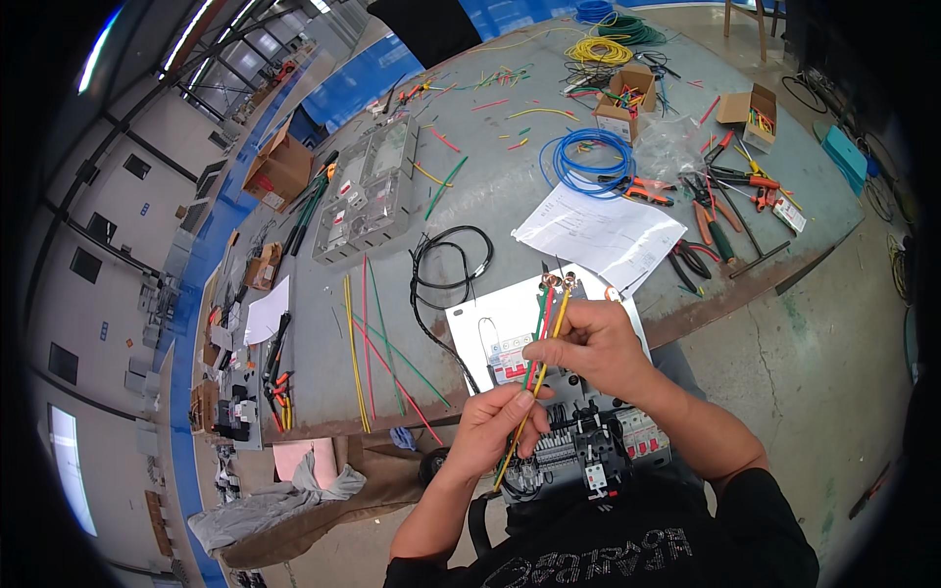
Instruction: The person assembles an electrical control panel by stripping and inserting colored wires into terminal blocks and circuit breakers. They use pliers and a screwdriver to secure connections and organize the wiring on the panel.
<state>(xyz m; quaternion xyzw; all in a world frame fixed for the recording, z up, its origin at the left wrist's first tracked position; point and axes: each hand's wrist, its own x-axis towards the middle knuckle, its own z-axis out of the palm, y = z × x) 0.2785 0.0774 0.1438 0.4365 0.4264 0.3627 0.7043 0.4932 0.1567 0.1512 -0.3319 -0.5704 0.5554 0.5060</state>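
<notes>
My left hand is closed around the lower part of a small bundle of thin yellow, green and red tubes. Higher up, my right hand pinches the same bundle between thumb and fingers. The bundle stands tilted, its upper ends beside round copper-coloured parts on a white metal mounting plate. Below my hands, the plate carries red-and-white circuit breakers, a row of grey terminal blocks and more breakers at the right. My fingers hide part of the bundle.
Long loose yellow, red and green tubes lie left of the plate, near a coiled black cable. Beyond are paper sheets, a blue wire coil, pliers, and transparent-lidded grey boxes. Cardboard boxes hold short coloured pieces.
</notes>
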